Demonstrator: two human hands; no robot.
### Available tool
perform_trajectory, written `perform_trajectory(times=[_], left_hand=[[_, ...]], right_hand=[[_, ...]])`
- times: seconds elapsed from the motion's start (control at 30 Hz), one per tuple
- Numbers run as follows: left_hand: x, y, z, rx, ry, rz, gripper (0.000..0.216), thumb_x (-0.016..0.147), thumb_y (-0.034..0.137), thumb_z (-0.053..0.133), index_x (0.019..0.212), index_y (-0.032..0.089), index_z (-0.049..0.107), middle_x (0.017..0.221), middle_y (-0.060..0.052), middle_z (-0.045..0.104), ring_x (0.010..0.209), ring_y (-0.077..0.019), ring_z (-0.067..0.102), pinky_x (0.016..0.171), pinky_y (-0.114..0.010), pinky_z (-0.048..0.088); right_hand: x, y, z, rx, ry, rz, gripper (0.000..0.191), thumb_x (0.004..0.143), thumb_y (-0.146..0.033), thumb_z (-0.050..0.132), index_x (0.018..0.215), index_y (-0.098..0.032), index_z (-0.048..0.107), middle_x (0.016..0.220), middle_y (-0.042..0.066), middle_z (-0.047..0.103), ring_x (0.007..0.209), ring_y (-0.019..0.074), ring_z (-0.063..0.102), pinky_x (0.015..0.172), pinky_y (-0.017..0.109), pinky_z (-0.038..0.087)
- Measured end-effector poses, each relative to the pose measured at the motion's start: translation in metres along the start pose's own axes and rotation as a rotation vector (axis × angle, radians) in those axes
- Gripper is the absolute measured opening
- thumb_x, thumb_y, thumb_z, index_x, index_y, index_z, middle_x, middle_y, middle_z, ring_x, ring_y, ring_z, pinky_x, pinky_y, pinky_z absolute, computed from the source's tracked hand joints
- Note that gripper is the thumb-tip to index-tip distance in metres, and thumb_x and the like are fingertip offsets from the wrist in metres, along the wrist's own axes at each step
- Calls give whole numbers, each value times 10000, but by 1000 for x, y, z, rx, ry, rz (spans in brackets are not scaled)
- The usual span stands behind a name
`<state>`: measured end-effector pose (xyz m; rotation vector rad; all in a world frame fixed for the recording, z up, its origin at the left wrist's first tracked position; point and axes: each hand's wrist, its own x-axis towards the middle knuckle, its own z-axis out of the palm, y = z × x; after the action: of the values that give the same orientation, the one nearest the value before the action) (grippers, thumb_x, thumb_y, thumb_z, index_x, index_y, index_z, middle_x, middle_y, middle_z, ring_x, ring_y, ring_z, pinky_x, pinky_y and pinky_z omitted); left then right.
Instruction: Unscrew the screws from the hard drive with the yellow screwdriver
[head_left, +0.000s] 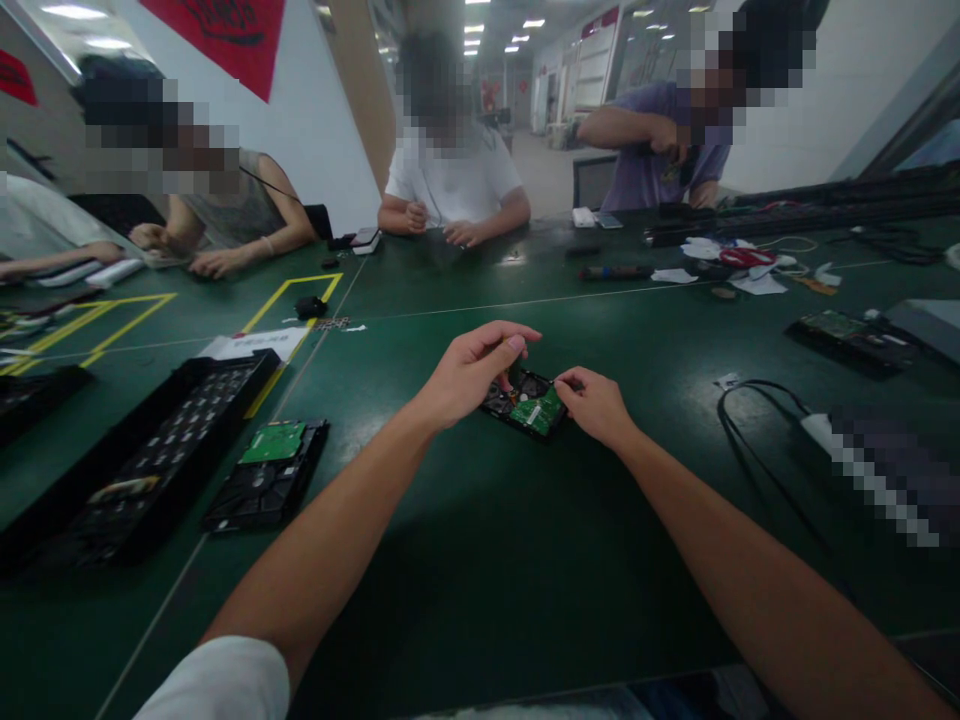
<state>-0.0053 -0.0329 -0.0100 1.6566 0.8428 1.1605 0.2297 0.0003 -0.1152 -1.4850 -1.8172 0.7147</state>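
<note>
A hard drive (541,412) with a green circuit board on its upper face lies on the green table in front of me. My left hand (474,372) is over its left end, index finger stretched out and thumb apart from it; a lower finger reaches down to the drive. On the opposite side, my right hand (598,404) has its thumb and fingers pinched at the drive's right edge, by the board. The fingertips partly cover the drive. Left of my left forearm rests a second hard drive (264,478), also board side up.
A long black tray (161,450) stands at the left. On the right lie another drive (855,338), a black cable (739,400) and a blurred-out device (892,470). Papers and wires (739,260) are heaped farther back. Several people sit across the table.
</note>
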Motion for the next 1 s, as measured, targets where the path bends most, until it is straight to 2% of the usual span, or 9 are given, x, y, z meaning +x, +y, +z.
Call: perform_trajectory(times=[0.1, 0.2, 0.33, 0.53, 0.6, 0.8, 1.0], left_hand=[[0, 3, 1, -130, 0, -73, 270, 995, 373, 570, 1152, 180, 676, 975, -82, 692, 880, -185, 658, 565, -223, 523], [0, 3, 2, -240, 24, -118, 185, 971, 314, 553, 1069, 178, 630, 971, -91, 715, 918, -211, 683, 588, -248, 547], [1, 0, 3, -218, 67, -86, 183, 960, 321, 576, 1004, 167, 664, 1038, -102, 710, 988, -217, 671, 597, -239, 549], [0, -3, 3, 28, 126, -9, 330, 967, 477, 649, 1003, 171, 766, 1046, -78, 692, 694, -101, 576, 531, -213, 474], [0, -2, 2, 65, 120, 1, 343, 972, 483, 647, 1047, 178, 786, 1038, -76, 689, 677, -95, 567, 540, -221, 475], [0, 3, 2, -36, 47, -53, 309, 962, 418, 664, 1146, 175, 719, 939, -65, 696, 754, -138, 630, 544, -214, 486], [0, 1, 5, -153, 81, -78, 193, 972, 369, 619, 1016, 180, 625, 990, -87, 733, 896, -187, 676, 591, -232, 521]], right_hand=[[0, 0, 0, 5, 9, 7, 222, 930, -379, 612, 980, -212, 749, 888, 50, 746, 719, 180, 668, 670, 299, 536], [-1, 0, 0, 17, 1, 15, 238, 939, -398, 609, 996, -214, 749, 896, 52, 747, 711, 179, 670, 666, 300, 535], [-1, 0, 0, 14, -10, 23, 254, 948, -410, 604, 1018, -213, 748, 917, 55, 752, 692, 173, 670, 652, 295, 526], [0, 2, 0, 10, -1, 22, 235, 943, -394, 606, 1007, -215, 745, 901, 49, 749, 690, 171, 668, 646, 291, 518], [0, 2, 0, 8, -4, 18, 231, 945, -392, 605, 1006, -216, 743, 898, 47, 748, 692, 171, 668, 644, 291, 518], [-1, 0, 0, 13, 2, 30, 205, 938, -370, 618, 999, -220, 743, 887, 44, 746, 707, 174, 672, 650, 294, 533], [-1, 0, 1, 24, -9, 34, 226, 943, -392, 618, 999, -217, 750, 916, 54, 751, 704, 176, 673, 636, 298, 544]])
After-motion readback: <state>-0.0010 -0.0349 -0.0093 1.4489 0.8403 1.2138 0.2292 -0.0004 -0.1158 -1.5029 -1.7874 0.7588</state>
